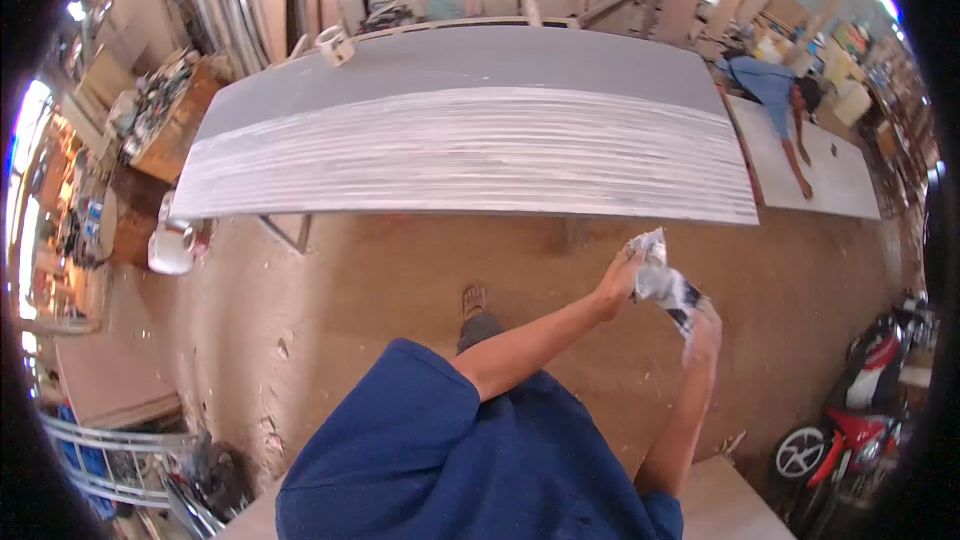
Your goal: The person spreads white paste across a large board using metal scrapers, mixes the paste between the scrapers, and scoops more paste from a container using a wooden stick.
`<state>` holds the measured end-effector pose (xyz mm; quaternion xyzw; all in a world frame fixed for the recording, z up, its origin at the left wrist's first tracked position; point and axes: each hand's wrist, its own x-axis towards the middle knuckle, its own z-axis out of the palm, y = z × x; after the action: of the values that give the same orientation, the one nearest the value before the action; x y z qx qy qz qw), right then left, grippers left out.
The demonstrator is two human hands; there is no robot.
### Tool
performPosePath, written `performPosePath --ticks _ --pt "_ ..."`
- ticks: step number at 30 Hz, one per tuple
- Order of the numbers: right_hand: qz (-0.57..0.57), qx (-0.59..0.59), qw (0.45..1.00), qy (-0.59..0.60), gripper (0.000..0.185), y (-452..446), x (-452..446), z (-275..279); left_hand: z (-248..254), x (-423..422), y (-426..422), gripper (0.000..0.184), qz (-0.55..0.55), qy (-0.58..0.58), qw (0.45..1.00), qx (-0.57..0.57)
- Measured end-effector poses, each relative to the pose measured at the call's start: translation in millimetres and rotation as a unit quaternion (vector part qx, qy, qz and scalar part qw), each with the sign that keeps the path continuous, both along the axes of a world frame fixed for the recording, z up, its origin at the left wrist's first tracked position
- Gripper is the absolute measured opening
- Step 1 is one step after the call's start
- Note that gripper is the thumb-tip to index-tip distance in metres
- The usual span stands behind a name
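Note:
A crumpled white and dark cloth-like piece (662, 285) is stretched between my hands, in front of the long panel's near right corner. My left hand (622, 278) is closed on its upper left end. My right hand (703, 330), smeared by motion, grips its lower right end. Beyond them lies the long panel (450, 150), streaked with white along its near part and plain grey along its far part. A roll of tape (335, 46) rests at the panel's far left edge.
Another person (770, 90) leans over a smaller pale board (845, 175) at the right. A red motorcycle (860, 430) stands at lower right. A white container (171, 248) is left of the panel. Metal railing (120, 455) lies at lower left.

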<state>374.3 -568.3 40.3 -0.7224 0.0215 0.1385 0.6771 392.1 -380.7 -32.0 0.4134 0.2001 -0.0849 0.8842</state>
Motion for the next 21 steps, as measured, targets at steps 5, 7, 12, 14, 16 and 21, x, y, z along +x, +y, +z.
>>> performPosePath --ticks 5,7,12,14,16,21 --pt "-0.037 0.443 0.883 0.150 0.039 -2 3 3 9 -27 71 0.038 0.028 0.004 0.984 -0.178" --pt "-0.057 0.461 0.873 0.152 0.039 16 0 0 1 -45 108 0.043 -0.014 -0.005 0.977 -0.213" --pt "0.008 0.499 0.841 0.209 0.043 65 8 -22 6 -90 209 0.048 0.040 0.058 0.983 -0.169" --pt "-0.023 0.489 0.841 0.229 0.041 102 13 -27 -20 -105 246 0.043 0.106 0.060 0.968 -0.220" --pt "-0.056 0.478 0.841 0.246 0.039 143 23 -34 -28 -120 286 0.043 0.138 0.068 0.961 -0.229" --pt "0.010 0.449 0.847 0.284 0.046 276 46 -19 -4 -142 386 0.051 0.163 0.064 0.960 -0.220"
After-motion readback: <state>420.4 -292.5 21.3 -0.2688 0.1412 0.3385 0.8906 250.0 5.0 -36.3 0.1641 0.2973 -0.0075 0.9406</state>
